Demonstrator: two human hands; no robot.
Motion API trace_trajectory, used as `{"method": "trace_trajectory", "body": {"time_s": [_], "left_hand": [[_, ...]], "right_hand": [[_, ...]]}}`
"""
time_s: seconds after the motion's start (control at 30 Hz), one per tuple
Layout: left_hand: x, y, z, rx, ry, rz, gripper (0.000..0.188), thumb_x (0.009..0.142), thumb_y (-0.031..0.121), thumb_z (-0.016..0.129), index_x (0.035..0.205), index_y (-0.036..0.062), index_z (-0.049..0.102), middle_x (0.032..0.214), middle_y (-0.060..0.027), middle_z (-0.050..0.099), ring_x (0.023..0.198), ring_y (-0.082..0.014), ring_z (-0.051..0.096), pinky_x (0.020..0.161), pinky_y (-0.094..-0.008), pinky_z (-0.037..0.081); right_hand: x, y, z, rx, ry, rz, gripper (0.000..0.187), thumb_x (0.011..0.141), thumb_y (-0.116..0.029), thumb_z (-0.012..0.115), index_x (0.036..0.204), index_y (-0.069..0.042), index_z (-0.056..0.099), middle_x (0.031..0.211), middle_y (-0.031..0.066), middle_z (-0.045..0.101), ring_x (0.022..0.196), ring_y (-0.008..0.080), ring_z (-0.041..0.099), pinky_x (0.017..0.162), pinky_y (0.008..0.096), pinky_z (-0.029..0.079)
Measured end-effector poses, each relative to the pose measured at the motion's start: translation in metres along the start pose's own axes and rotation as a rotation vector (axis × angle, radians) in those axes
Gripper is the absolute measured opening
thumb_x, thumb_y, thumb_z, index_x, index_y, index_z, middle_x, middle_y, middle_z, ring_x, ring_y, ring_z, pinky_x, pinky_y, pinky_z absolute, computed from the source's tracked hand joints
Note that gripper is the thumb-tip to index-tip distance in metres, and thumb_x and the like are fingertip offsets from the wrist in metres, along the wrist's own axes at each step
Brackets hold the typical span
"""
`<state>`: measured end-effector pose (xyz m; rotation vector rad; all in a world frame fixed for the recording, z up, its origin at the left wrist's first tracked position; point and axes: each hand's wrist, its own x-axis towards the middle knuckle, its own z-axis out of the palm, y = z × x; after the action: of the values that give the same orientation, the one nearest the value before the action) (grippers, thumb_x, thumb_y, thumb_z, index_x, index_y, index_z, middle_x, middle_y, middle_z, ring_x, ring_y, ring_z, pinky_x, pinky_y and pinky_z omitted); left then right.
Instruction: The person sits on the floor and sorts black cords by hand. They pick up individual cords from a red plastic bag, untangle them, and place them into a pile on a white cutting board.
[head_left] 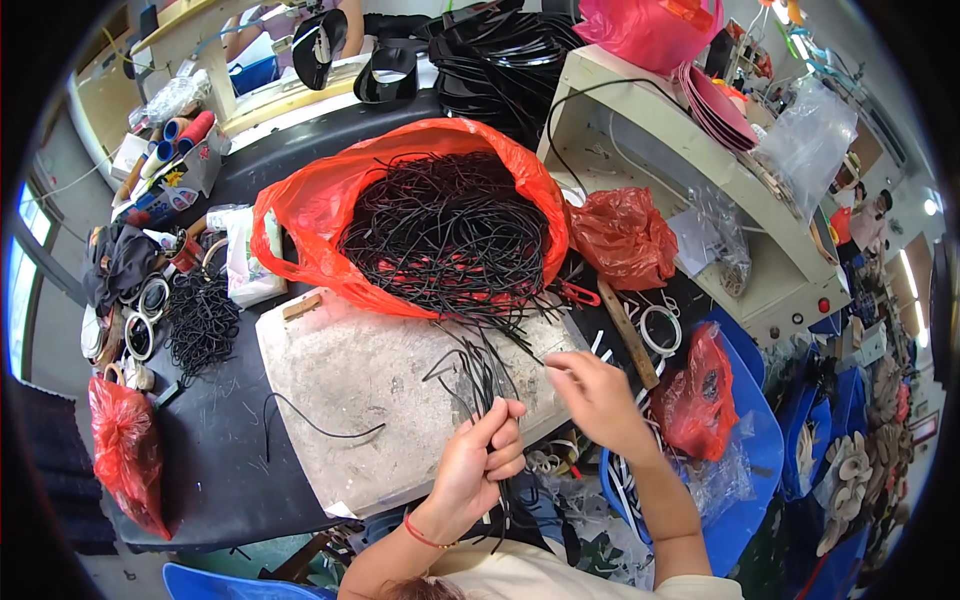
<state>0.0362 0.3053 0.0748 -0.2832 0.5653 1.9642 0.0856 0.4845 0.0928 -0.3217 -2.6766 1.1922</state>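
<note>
My left hand [490, 440] is closed around a bundle of thin black cords [482, 375], whose ends stick out above and below the fist. To its right, my right hand [598, 398] has thumb and forefinger together at the end of a thin black cord [530, 352] leading back to the pile. Beyond both hands lies a big tangled pile of black cords [450, 240] in an open red plastic bag [310, 205]. A worn whitish board [340, 370] lies under the bag's front edge, with one loose cord [325, 432] curving across it.
A smaller red bag [625, 235] and a wooden stick [628, 335] lie right of the pile. Tape rolls [140, 335] and another black cord tangle [200, 320] sit left. A beige machine housing [800, 240] stands back right, above a blue bin [750, 450]. A tied red bag [128, 450] hangs over the left edge.
</note>
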Motion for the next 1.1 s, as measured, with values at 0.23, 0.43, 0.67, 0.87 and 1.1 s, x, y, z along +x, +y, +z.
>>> {"method": "trace_trajectory", "body": {"time_s": [0.23,0.43,0.67,0.87,1.1], "left_hand": [[-0.014,0.006,0.001,0.056,-0.035,-0.002,0.027,0.105,0.025,0.038,0.097,0.0052,0.054,0.058,0.0078,0.030,0.043,-0.0023,0.021,0.039,-0.0200,0.019],[-0.018,0.011,0.001,0.079,-0.066,0.008,0.026,0.105,0.025,0.038,0.097,0.0059,0.054,0.057,0.0086,0.028,0.043,-0.0022,0.019,0.040,-0.0203,0.018],[-0.020,0.015,0.001,0.062,0.009,0.142,0.027,0.104,0.026,0.040,0.095,0.0065,0.055,0.056,0.0091,0.026,0.042,-0.0021,0.020,0.039,-0.0209,0.018],[-0.002,0.011,-0.014,-0.069,-0.101,0.288,0.027,0.103,0.026,0.044,0.106,0.0025,0.057,0.063,0.0040,0.045,0.055,-0.0063,0.047,0.051,-0.0208,0.041],[0.030,0.002,-0.024,-0.118,0.129,0.216,0.037,0.104,0.026,0.037,0.126,-0.0031,0.044,0.128,-0.0190,0.054,0.122,-0.0318,0.053,0.106,-0.0454,0.044]], "right_hand": [[0.041,0.019,0.078,-0.149,0.048,-0.009,0.040,0.087,-0.021,0.064,0.119,0.000,0.051,0.100,0.0261,0.061,0.089,0.0422,0.062,0.075,0.0488,0.050],[0.054,0.018,0.094,-0.330,0.133,-0.022,0.026,0.085,-0.017,0.063,0.102,-0.001,0.052,0.094,0.0205,0.056,0.083,0.0410,0.062,0.070,0.0501,0.050],[0.071,0.042,0.078,-0.537,0.166,-0.313,0.009,0.082,-0.004,0.054,0.089,-0.002,0.049,0.087,0.0185,0.059,0.080,0.0391,0.061,0.067,0.0492,0.048],[0.039,0.020,0.026,-0.312,0.067,-0.150,0.009,0.093,-0.007,0.049,0.097,0.001,0.051,0.087,0.0225,0.060,0.081,0.0420,0.060,0.069,0.0484,0.049],[-0.040,-0.023,0.036,-0.296,0.058,-0.262,0.018,0.089,-0.005,0.055,0.106,0.000,0.056,0.083,0.0164,0.059,0.071,0.0351,0.061,0.064,0.0422,0.049]]}}
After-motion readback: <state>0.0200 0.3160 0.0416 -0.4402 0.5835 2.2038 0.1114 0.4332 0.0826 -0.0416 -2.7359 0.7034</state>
